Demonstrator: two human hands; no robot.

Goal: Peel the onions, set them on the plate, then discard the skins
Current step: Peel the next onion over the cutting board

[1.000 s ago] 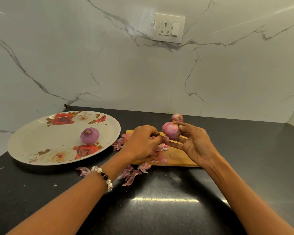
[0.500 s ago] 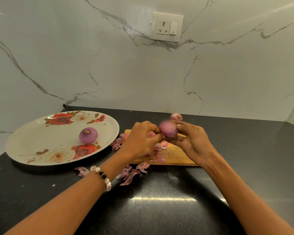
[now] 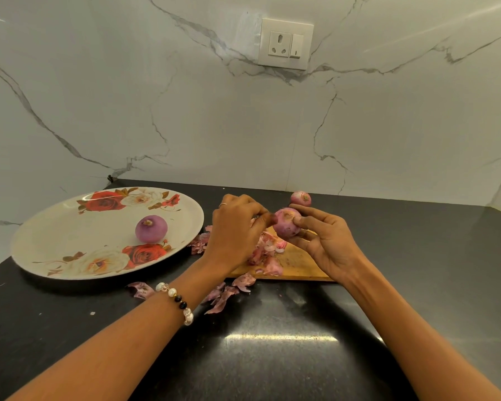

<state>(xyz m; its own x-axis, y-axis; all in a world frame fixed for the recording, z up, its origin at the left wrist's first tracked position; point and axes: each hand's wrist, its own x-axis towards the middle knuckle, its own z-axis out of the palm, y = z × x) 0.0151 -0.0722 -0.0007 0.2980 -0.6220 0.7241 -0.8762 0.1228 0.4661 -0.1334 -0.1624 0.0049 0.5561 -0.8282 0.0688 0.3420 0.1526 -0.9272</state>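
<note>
One onion [image 3: 151, 228] sits peeled on the plate [image 3: 55, 227]. My right hand [image 3: 327, 244] cradles the second onion [image 3: 286, 226]; my left hand [image 3: 237, 227] apparently pinches its skin. A third onion [image 3: 300, 197] waits at the far side; skins [image 3: 229, 290] not yet discarded.

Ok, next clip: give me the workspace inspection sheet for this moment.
Surface: black countertop, glossy, light glare.
Job's things: peeled onion on floral plate; held onion above wooden cutting board; third onion behind it.
Clutter: onion skins on board and counter.
Grippers: right hand holds the held onion; left hand pinches at its skin.
Cables: nothing seen.
Surroundings: marble wall, wall socket.
</note>
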